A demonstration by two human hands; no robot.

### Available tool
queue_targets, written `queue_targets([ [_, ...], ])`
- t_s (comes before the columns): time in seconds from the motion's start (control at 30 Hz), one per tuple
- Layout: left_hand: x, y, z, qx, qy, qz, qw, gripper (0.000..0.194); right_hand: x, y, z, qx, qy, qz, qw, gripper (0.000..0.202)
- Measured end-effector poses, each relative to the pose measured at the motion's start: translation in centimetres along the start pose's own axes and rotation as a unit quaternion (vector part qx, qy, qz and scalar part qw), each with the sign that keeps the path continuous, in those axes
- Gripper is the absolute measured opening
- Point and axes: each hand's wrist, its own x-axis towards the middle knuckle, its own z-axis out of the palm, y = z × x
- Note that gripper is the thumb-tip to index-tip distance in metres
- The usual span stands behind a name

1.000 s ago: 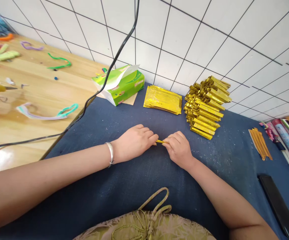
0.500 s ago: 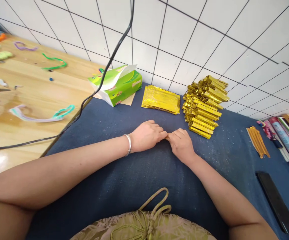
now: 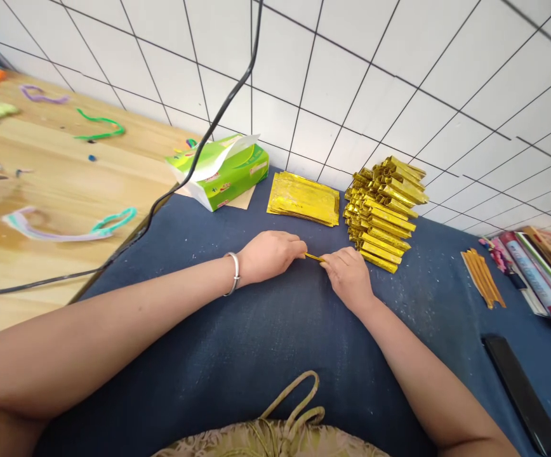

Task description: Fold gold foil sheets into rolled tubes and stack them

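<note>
Between my two hands, just above the dark blue cloth, stretches a thin gold strip. My left hand, with a silver bangle at the wrist, pinches its left end. The right end is gripped by my right hand, whose fingers are curled and pressed together. Most of the strip is hidden by the fingers. Behind my hands lies a flat stack of gold foil sheets. To its right is a pile of folded gold foil pieces, close behind my right hand.
A green tissue pack stands at the back left, with a black cable hanging in front. Pipe cleaners lie on the wooden table. At right are brown strips, a black phone-like object and books.
My hands have moved slightly apart, the left one shifting left, and more of the gold strip shows between them. The view has shifted a little.
</note>
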Motion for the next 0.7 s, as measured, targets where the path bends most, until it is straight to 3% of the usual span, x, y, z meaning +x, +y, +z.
queue_targets([
  [0.27, 0.2, 1.4, 0.5, 0.03, 0.014, 0.059, 0.998, 0.017, 0.5, -1.3, 0.0, -0.035, -0.005, -0.035, 0.999, 0.022],
  [0.57, 0.3, -1.2, 0.0, 0.015, 0.023, 0.024, 0.999, 0.022, 0.0, 0.3, -0.1, -0.02, -0.022, -0.001, 1.0, 0.025],
  [0.7, 0.5, -1.3, 0.0, 0.016, 0.018, 0.038, 0.999, 0.022, -0.1, 0.4, -0.2, -0.03, -0.01, -0.004, 0.999, 0.025],
])
